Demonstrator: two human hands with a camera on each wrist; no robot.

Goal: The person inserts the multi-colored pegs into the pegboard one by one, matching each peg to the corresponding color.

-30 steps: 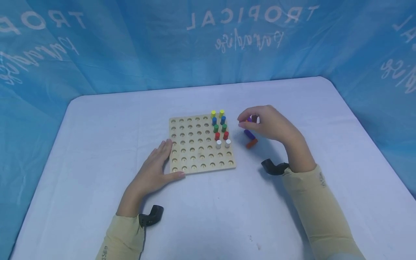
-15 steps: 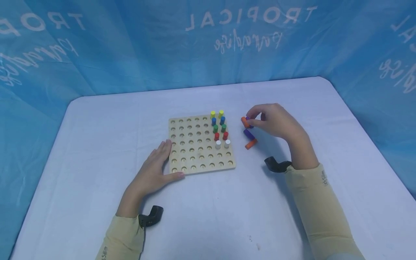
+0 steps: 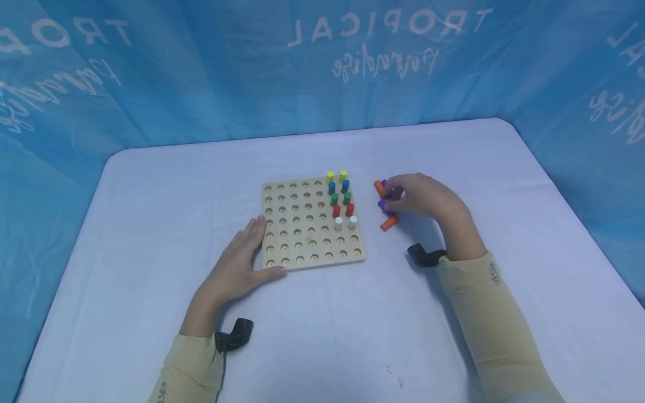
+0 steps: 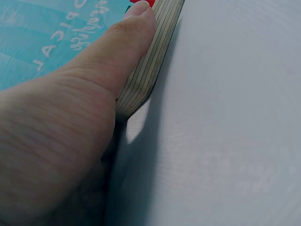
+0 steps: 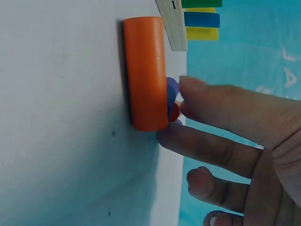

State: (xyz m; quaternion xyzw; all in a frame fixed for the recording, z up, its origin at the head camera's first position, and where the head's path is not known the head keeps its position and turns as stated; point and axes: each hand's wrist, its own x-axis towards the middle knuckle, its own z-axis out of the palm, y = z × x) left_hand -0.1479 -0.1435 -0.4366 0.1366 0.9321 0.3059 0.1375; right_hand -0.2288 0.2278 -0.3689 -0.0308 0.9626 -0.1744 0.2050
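Partly hiding purple pegs (image 3: 384, 205), right hand's (image 3: 420, 197) fingers pinch them; left hand (image 3: 237, 267) lies spread against pegboard (image 3: 307, 238).

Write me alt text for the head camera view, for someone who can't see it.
A person's right hand reaches into a small cluster of loose orange and purple pegs on a white table, just right of a wooden pegboard. The left hand rests flat against the board's near left corner. Ten pegs, yellow, blue, green, red and white, stand in two columns at the board's right.
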